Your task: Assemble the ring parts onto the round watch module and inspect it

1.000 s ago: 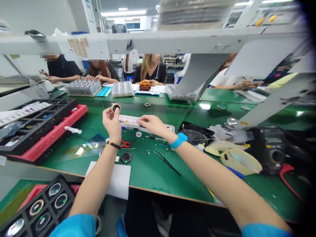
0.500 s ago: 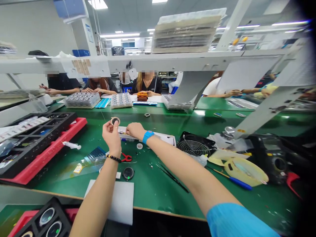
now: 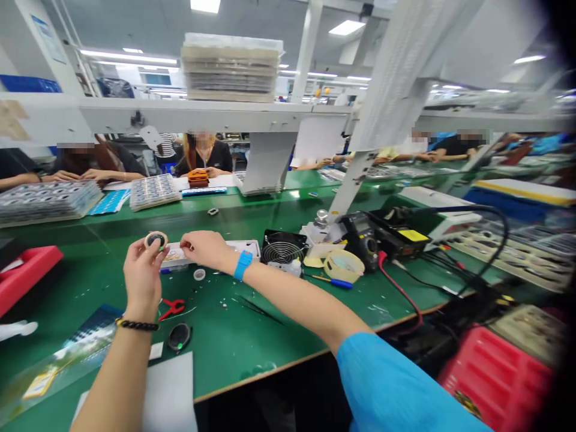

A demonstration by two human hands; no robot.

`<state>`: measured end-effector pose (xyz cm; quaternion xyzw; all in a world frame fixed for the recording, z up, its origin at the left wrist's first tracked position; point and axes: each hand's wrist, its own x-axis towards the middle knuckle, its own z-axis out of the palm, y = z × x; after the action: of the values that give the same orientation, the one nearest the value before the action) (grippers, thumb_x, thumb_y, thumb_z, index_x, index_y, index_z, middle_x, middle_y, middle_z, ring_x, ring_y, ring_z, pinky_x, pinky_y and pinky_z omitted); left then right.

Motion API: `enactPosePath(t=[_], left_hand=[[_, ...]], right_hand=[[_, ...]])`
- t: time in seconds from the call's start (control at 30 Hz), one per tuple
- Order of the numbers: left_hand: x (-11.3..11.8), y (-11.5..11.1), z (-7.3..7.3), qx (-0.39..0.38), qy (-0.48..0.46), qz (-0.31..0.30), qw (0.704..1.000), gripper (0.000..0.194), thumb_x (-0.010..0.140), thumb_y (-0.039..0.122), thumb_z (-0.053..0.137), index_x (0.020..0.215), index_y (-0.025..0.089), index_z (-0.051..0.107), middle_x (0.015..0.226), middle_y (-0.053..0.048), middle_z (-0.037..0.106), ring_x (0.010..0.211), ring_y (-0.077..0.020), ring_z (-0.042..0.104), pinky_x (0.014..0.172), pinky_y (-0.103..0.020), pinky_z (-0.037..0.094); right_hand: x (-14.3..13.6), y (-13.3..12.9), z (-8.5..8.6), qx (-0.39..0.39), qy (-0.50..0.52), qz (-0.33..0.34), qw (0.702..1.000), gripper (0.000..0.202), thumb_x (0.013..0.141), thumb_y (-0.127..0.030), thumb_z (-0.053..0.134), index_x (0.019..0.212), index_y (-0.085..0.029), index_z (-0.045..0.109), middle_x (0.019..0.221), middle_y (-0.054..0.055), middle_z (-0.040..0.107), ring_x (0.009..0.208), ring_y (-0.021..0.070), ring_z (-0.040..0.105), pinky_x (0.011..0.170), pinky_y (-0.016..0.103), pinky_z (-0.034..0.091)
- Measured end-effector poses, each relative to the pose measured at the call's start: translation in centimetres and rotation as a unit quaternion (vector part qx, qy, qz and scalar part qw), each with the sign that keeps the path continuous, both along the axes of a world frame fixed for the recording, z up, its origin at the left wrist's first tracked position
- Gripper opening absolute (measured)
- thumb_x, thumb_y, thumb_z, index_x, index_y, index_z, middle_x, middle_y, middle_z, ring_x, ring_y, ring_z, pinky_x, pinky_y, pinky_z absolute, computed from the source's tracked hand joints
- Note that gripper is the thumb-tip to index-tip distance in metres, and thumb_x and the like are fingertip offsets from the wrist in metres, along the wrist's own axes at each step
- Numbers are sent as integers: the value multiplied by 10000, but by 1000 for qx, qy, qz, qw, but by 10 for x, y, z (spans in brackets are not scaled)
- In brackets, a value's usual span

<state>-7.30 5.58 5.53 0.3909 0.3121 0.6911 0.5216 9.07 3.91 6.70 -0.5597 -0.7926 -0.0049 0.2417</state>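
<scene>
My left hand (image 3: 143,276) is closed on a round watch-like part (image 3: 156,240) with a pale gold rim and a dark centre, its thumb across the face. My right hand (image 3: 204,248) hovers over a long white box (image 3: 252,249), fingertips pinched together; whatever they hold is too small to make out. Small pieces lie in the box's left end. Below the hands on the green mat (image 3: 216,336) are a small round white cap (image 3: 199,275), a red clamp (image 3: 172,308), and a black round watch-like part (image 3: 180,337) with a green dot. Dark tweezers (image 3: 258,309) lie under my right forearm.
A black fan (image 3: 282,249), a yellowish dish (image 3: 344,267), a blue-handled tool (image 3: 339,282) and black bench equipment (image 3: 366,240) stand right. A red-edged tray (image 3: 33,279) is left. White foam (image 3: 171,390) lies at the front edge. Co-workers sit across, beyond a shelf beam (image 3: 216,119).
The view has swung right, so the bench things sit further left. My right hand's fingertips have come up slightly from inside the white box. My left hand keeps holding the round part.
</scene>
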Motion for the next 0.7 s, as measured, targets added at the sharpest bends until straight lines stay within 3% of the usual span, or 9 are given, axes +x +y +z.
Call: enactPosePath(t=[0.1, 0.17, 0.3, 0.5, 0.7], left_hand=[[6, -13, 7, -23, 14, -129, 991, 301, 656, 266, 885, 848, 180, 670, 965, -21, 712, 866, -130, 680, 839, -248, 592], [11, -22, 9, -30, 42, -191, 980, 284, 666, 268, 894, 847, 172, 697, 981, -26, 702, 875, -129, 679, 829, -224, 600], [22, -38, 6, -46, 122, -278, 952, 343, 660, 309, 931, 917, 166, 755, 973, -43, 713, 859, -149, 678, 774, -223, 619], [34, -56, 0, -53, 210, -291, 932, 563, 653, 351, 936, 1172, 206, 769, 987, -72, 755, 818, -173, 692, 735, -240, 606], [42, -66, -1, -49, 314, -299, 900, 517, 631, 425, 930, 1095, 228, 816, 1003, -98, 780, 874, -229, 716, 749, -270, 602]], right_hand=[[24, -46, -2, 14, 124, 17, 992, 144, 978, -261, 599, 1057, -224, 713, 1010, -9, 771, 920, 149, 706, 790, 234, 509], [40, -73, -9, 3, 246, 32, 969, 137, 968, -284, 609, 1016, -215, 717, 951, 4, 763, 829, 141, 691, 765, 241, 514], [63, -100, -26, -22, 369, 33, 929, 173, 945, -357, 639, 953, -205, 720, 881, 8, 739, 770, 142, 659, 743, 261, 523], [76, -100, -41, -19, 407, 29, 913, 129, 925, -324, 657, 964, -221, 724, 906, -2, 748, 816, 149, 676, 767, 268, 514], [72, -97, -45, -53, 459, 18, 886, 160, 933, -359, 668, 975, -227, 748, 927, -1, 772, 863, 162, 709, 767, 259, 511]])
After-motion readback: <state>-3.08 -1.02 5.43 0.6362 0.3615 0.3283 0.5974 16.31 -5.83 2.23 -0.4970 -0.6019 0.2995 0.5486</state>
